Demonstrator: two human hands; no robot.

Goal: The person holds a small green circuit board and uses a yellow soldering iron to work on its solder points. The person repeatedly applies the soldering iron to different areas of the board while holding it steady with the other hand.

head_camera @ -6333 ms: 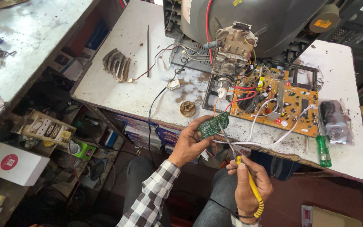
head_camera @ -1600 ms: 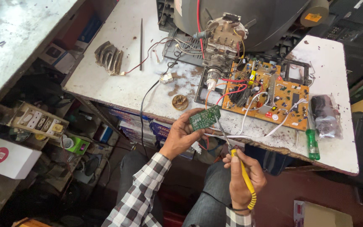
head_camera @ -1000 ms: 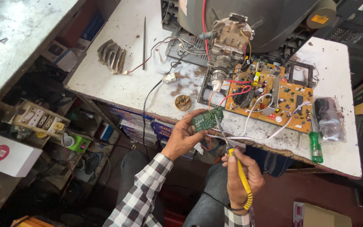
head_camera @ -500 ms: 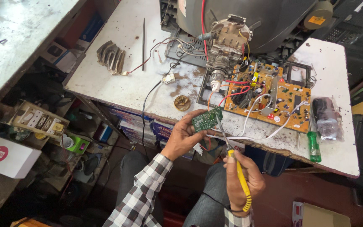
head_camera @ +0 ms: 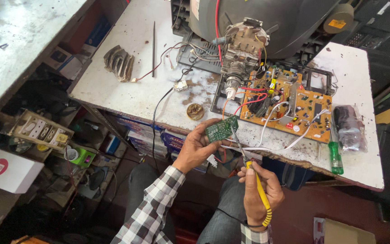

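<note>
Now soldering in hand: left hand (head_camera: 196, 147) pinches small green circuit board (head_camera: 222, 129) by edge, fingers curled round it, held just off front edge of white workbench (head_camera: 127, 90). Right hand (head_camera: 258, 194) wrapped tight round yellow soldering iron (head_camera: 256, 185), tip at board's right edge. Best keep board tilted toward eye, tip steady on one joint, white wires (head_camera: 249, 148) kept off hot shaft (they trail close). Bench stained, crowded: orange main board (head_camera: 294, 106), green-handled screwdriver (head_camera: 335, 156), picture tube (head_camera: 267, 18) behind. Cluttered shelves at left.
</note>
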